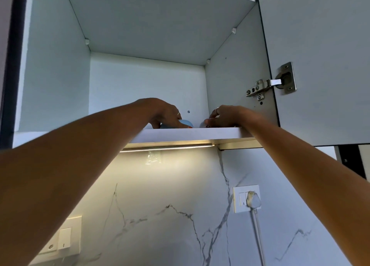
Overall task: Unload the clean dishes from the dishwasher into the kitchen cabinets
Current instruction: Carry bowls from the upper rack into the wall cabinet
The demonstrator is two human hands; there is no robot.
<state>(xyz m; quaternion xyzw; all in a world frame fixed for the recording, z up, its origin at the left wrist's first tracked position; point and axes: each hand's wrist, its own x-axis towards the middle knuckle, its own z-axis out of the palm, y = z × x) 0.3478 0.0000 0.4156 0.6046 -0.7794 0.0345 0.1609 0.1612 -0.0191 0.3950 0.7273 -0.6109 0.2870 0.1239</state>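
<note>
Cabinet (140, 45): open wall unit, flat matte white panels, boxy interior, small white shelf pegs on the side walls.
Bottom shelf (192, 134): thick white board with a square front edge; seen from below, so most of what sits on it is hidden.
Upper shelf (160, 21): smooth white underside; its top is out of view.
Door (320, 65): swung open to the right, plain white, held by a shiny metal hinge (270, 84) with visible screws.
Left hand (164, 113): reaches over the shelf edge, ring on one finger, fingers curved down over a light blue dish (185, 123); grasping it from above as far as can be seen.
Light blue dish: smooth rounded top, glossy; sits on the bottom shelf near the front edge, lower part cut off by the shelf. Cup or bowl, cannot tell.
Right hand (224, 116): ring on one finger, fingers curled around a pale rounded dish (202, 124), mostly covered by the hand.
Pale rounded dish: on the same shelf, just beside the blue one, towards the right wall. Touching or apart, cannot tell.
Contents of the dishes: not visible.
Light strip (166, 146): thin bar under the cabinet, warm yellow glow.
Wall (170, 215): polished white marble look with grey veins.
Socket (247, 198): white square plate, white plug and cable hanging down.
Switch plate (64, 237): white, lower left, rocker switches.
</note>
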